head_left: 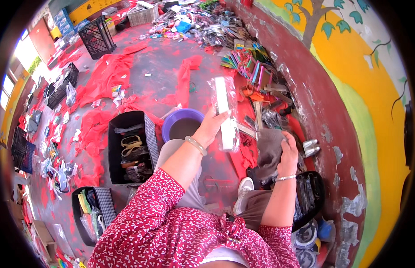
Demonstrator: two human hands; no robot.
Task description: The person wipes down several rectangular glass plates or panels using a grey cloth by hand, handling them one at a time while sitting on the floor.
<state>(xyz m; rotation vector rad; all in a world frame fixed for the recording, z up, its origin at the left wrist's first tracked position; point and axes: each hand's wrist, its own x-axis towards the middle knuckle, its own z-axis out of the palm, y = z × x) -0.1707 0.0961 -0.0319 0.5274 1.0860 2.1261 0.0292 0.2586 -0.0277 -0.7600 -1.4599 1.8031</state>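
White plastic-wrapped bar [223,100] gripped by left hand [212,124], limp cloth [268,149] by right hand [288,157]

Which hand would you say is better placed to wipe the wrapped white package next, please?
Probably the right hand: it holds the grey-brown cloth, just right of the white package, while the left hand is occupied holding that package.
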